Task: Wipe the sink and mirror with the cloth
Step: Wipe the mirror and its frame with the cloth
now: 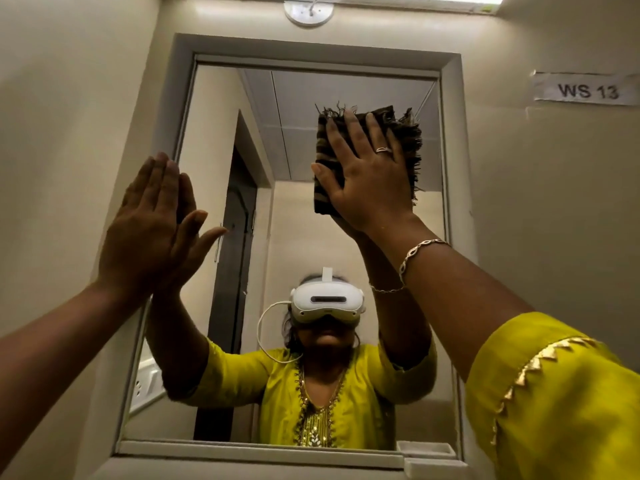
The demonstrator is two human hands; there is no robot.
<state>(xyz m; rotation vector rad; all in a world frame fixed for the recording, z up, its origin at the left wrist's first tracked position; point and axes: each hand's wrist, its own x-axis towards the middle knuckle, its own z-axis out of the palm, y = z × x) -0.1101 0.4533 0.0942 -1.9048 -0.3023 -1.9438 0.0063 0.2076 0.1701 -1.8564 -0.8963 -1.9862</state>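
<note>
A framed wall mirror (294, 140) fills the middle of the head view, seen from below. My right hand (367, 174) presses a folded dark brown striped cloth (408, 140) with frayed edges flat against the glass near its upper right. The fingers are spread over the cloth. My left hand (152, 223) is flat and open against the mirror's left edge and frame, holding nothing. The mirror reflects a person in a yellow top wearing a white headset. The sink is out of view.
A pale frame ledge (242, 452) runs under the mirror, with a small white tray (426, 450) at its right end. A round light fitting (309, 12) sits above the mirror. A paper label "WS 13" (587, 90) is stuck on the right wall.
</note>
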